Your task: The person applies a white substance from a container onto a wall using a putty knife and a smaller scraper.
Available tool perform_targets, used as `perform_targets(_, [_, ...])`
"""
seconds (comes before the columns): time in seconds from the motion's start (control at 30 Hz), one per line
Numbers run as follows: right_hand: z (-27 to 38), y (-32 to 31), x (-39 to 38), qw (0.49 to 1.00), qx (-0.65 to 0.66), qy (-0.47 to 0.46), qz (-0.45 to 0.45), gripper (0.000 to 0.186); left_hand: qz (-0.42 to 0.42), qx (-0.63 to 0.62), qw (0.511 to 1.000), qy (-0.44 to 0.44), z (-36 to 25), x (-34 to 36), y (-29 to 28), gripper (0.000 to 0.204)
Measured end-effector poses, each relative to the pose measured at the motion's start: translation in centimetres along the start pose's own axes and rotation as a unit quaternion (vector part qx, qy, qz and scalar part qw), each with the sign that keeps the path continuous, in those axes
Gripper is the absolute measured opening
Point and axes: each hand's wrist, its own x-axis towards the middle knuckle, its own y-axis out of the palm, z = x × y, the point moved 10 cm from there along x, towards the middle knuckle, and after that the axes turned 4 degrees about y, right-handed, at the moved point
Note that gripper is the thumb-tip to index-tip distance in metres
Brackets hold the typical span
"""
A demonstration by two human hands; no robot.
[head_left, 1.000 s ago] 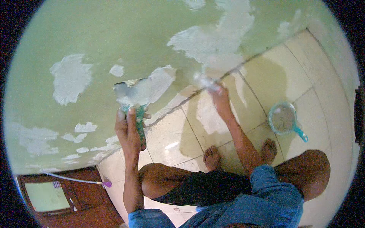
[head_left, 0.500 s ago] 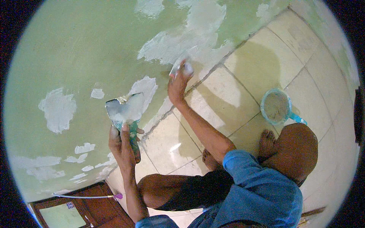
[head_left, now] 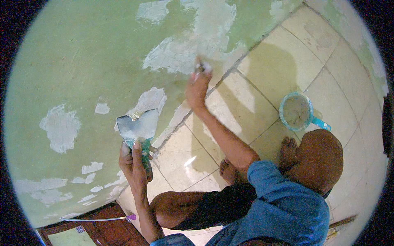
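Note:
My left hand grips the green, putty-crusted handle of a wide putty knife. Its blade points up, with whitish putty spread on it and a paler lump at the notched-looking top edge. Farther up and to the right, my right hand is closed around a scraper, blurred by motion, its blade hard to make out. That hand is close to the green wall, by the lower edge of a large pale putty patch. Whether the scraper touches the wall, I cannot tell.
A teal dipper of grey-white putty stands on the tiled floor at right, its handle toward my knee. More putty patches dot the wall at left. A brown wooden piece of furniture with a purple-tipped stick is at lower left.
My right hand has shifted slightly down and right, and the scraper has turned so its blade shows less. My left hand still holds the putty knife up. The view has moved a little.

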Motion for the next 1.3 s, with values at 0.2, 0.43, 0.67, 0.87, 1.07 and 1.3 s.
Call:
perform_targets(0.2, [1.1,-0.2,-5.8,0.981,0.015,-0.103,0.164,0.064,0.001,-0.018,1.0,0.022,0.0,0.8,0.7,0.021])
perform_targets(0.43, [-4.8,0.9,0.9,0.995,-0.064,-0.073,-0.004,0.063,0.008,-0.018,1.0,-0.012,0.3,0.2,0.7,0.021])
perform_targets(0.67, [-8.4,2.4,-7.0,0.991,0.064,0.001,0.119,0.045,-0.007,0.019,1.0,0.022,-0.2,0.6,0.5,0.025])
perform_targets(0.87, [-13.1,0.9,2.2,0.922,0.298,0.246,0.028,0.025,0.006,-0.004,1.0,-0.01,0.6,-0.2,0.1,0.024])
perform_targets(1.07, [-0.7,1.7,-0.2,0.993,0.104,0.05,-0.002,0.038,-0.017,0.013,1.0,0.013,0.2,-0.4,-0.6,0.023])
perform_targets(1.3, [7.0,1.5,-7.9,0.963,0.054,-0.123,0.232,0.057,-0.031,0.002,0.999,0.023,-0.7,-0.4,-0.8,0.022])
